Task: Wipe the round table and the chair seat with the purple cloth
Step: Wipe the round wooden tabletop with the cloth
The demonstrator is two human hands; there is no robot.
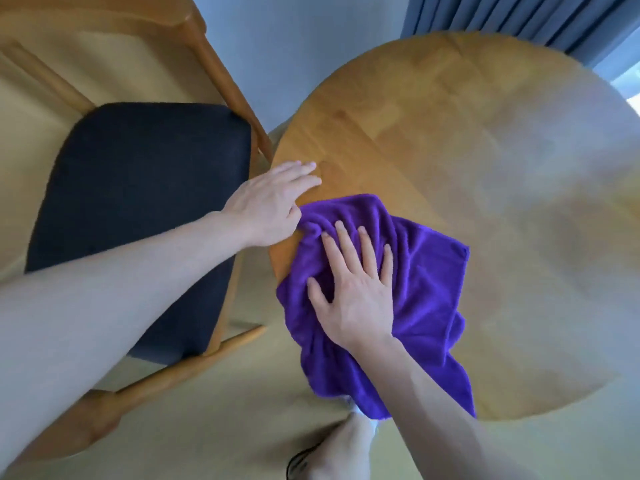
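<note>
One purple cloth [408,289] lies rumpled on the near left part of the round wooden worktop [467,168], its lower folds hanging over the near edge toward the floor. Its far edge sits on the wood, and its right corner points toward the middle of the top.

Both hands are at this edge of the worktop. The right hand [353,292] lies palm down on the middle of the cloth with fingers [346,244] straight and spread, pressing the fabric flat against the wood; it grips nothing. The left hand [270,202] reaches in across the chair and rests flat on the bare wood at the left rim, fingers extended and close together, with the thumb side touching the bunched upper-left corner of the cloth. It is also open; whether the thumb pinches any fabric cannot be told.

Just left of the worktop stands a wooden chair [214,64] with a dark upholstered seat [145,202]; the left forearm passes over the seat. The chair's frame nearly meets the rim of the round top.

Beneath both is a pale beige floor [221,427]. At the far side a light wall rises, with blue-grey curtains [519,19] hanging at the upper right behind the worktop.
</note>
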